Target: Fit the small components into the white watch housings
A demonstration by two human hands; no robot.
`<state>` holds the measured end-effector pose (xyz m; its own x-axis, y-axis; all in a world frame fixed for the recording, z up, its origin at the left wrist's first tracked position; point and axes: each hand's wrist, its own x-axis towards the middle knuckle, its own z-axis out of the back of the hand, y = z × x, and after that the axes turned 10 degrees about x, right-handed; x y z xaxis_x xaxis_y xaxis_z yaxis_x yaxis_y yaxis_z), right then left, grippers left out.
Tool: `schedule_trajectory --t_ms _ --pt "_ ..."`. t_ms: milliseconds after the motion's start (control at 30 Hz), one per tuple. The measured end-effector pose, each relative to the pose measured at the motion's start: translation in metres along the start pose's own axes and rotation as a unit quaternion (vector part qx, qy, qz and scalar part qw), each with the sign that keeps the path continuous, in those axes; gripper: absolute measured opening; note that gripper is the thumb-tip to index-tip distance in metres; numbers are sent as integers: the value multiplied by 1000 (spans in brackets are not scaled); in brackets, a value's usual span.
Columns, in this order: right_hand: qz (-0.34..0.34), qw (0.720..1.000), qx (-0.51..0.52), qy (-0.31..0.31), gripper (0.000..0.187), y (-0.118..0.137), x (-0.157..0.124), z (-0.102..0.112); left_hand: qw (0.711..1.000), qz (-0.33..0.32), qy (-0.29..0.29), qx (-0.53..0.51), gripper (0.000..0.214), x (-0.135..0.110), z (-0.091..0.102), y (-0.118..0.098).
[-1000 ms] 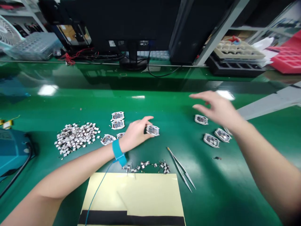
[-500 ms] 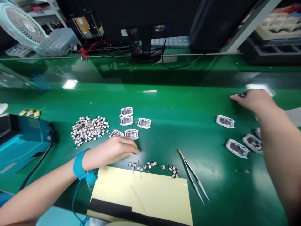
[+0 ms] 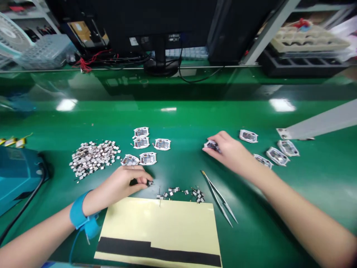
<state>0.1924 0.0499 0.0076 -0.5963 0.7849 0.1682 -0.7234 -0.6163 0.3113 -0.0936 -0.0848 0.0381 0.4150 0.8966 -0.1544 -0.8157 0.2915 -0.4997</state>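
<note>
Room bright, light from overhead, approx. even. White glare patches (image 3: 282, 105) on glossy green bench (image 3: 178, 117). Soft, short shadows under left hand (image 3: 117, 184) and right hand (image 3: 230, 150). Monitor (image 3: 158, 22) back dim. Wide-angle bowing at frame edges, shelf post (image 3: 267, 31) leaning. Pile of small parts (image 3: 93, 158) slightly soft, fine detail lost.

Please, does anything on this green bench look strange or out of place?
Yes: at the left end of the small pieces, a thin pin crosses onto the yellow sheet, unlike the flat pieces around it.
</note>
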Motion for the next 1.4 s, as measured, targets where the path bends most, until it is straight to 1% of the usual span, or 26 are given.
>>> schedule_trajectory --t_ms 67,133,200,267,333,433,500,567,600,667,700,767,833,900,1000,1100,1233,1267,1367,1400 --pt "-24 1000 -10 -17 36 8 -8 -11 999 10 29 -12 12 5 2 2" --pt "-34 999 -2 -24 40 5 -12 -9 998 32 42 -38 12 8 4 2" --pt "-5 999 35 -5 32 -4 -14 2 994 58 36 -81 17 9 9 3" --pt "47 995 87 31 22 -15 -15 14 988 75 28 -129 23 11 14 4" --pt "94 985 130 68 21 -22 -16 21 981 80 32 -172 27 14 18 4" --pt "119 976 156 89 19 -22 -19 16 976 75 29 -200 26 21 18 -3" --pt "99 981 151 72 16 -17 -22 7 979 66 -7 -192 20 29 16 -14" --pt "55 988 138 32 16 -9 -26 -1 984 41 -61 -162 18 40 13 -30" --pt "32 990 134 12 16 -5 -28 -4 987 18 -85 -134 20 48 11 -38" --pt "3 990 139 -11 17 0 -31 -7 989 -48 -128 -54 19 67 4 -50" --pt "-1 989 148 -11 16 2 -32 -6 987 -82 -139 -10 17 77 -1 -54" --pt "5 986 168 3 18 1 -32 -1 976 -133 -160 57 14 98 -12 -57" --pt "24 981 193 16 25 -4 -31 5 969 -156 -168 88 14 114 -24 -56" --pt "52 972 228 29 27 -10 -28 10 968 -169 -157 97 14 124 -33 -54" --pt "86 958 271 44 20 -15 -23 10 964 -205 -134 104 14 130 -42 -52" --pt "98 951 288 65 17 -17 -21 6 955 -227 -138 131 14 129 -46 -53" --pt "116 937 313 101 36 -17 -23 3 954 -219 -140 146 13 126 -44 -52" --pt "120 938 311 95 36 -17 -23 3 955 -222 -136 143 14 125 -43 -51" --pt "136 951 271 67 22 -16 -20 6 950 -250 -136 131 17 122 -41 -50" --pt "141 954 257 63 21 -15 -19 7 947 -260 -138 130 18 122 -41 -50"
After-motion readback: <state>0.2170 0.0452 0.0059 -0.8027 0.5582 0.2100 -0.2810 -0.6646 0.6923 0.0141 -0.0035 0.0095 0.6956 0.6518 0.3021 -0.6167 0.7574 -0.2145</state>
